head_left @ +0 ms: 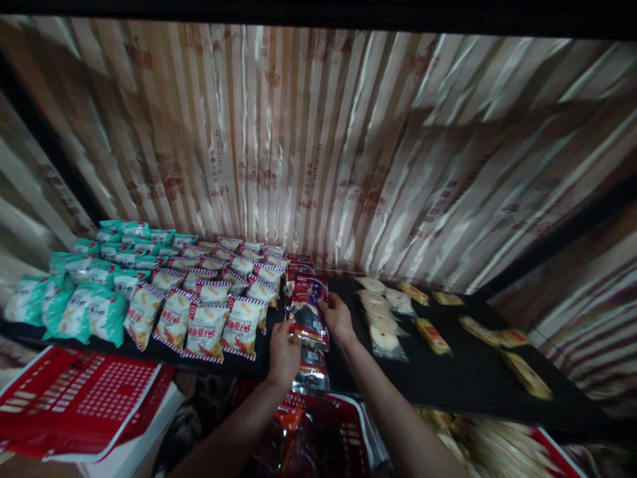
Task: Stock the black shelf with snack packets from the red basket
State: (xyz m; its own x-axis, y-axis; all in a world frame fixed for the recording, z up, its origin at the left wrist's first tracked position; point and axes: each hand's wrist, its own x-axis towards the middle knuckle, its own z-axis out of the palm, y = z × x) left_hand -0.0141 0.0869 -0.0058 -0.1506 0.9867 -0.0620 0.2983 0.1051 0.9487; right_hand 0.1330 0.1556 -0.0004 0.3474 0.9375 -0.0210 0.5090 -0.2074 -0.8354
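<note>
Evidently the grip is doubled on one dark pack (309,302): the left hand (286,352) grasps it at seven o'clock and the right hand (339,318) at three, taking that pack as the dial's centre and the curtain (308,166) as twelve. It is mid-shelf, in line with more dark packs (300,260) at twelve and a front pack (312,373) at six. Its glossy film looks slick, so uneven pressure could let it slip or twist. The front pack lies by the shelf's (462,372) front edge, and a low left wrist might push it over toward the basket (343,398) at six. Striped bags (204,328) crowd close at nine, where a sideways swing could topple some; teal bags (107,315) fill the far nine side. Room is better toward three: a strip of shelf separates the right hand from the white packs (385,340), and wider gaps lie among the yellow packs (432,335) beyond.
</note>
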